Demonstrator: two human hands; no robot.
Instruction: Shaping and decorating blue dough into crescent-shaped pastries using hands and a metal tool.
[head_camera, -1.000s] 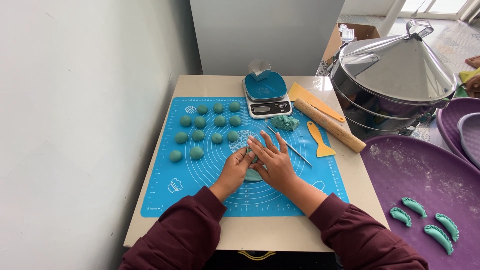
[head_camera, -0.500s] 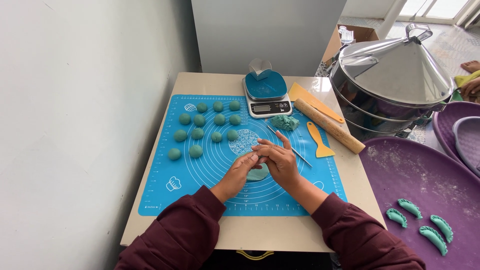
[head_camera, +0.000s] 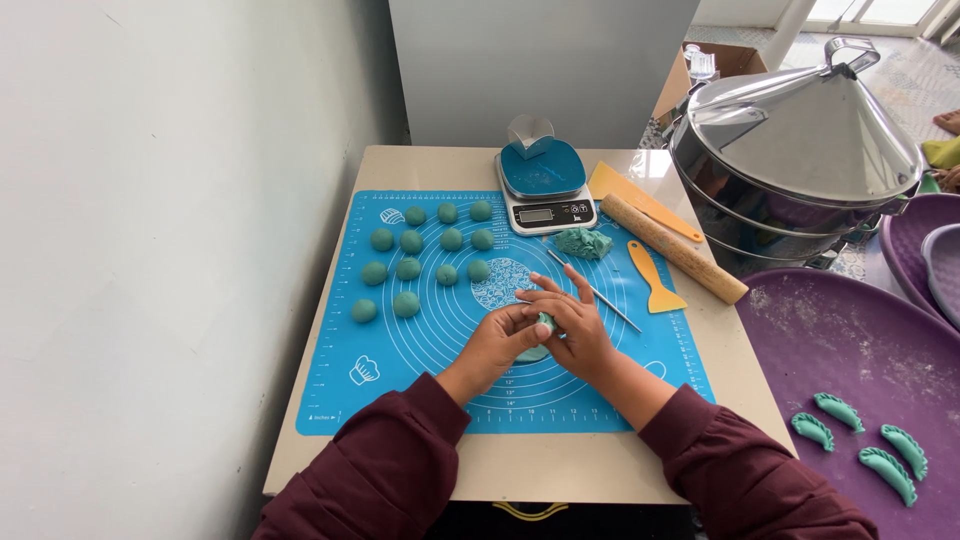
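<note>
We see bare blue mat (head_camera: 420, 385) left of hands (head_camera: 545, 335); dough balls (head_camera: 425, 262) crowd beyond-left; thin rod (head_camera: 595, 291), yellow scraper (head_camera: 655, 280), rolling pin (head_camera: 672, 248) block beyond-right.

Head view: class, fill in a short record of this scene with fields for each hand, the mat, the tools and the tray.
left hand: pinches the green dough piece
right hand: folds the same piece
mat: blue mat with green dough balls in rows
tools: scale, rolling pin, yellow scraper
tray: purple tray with four shaped dumplings
</note>
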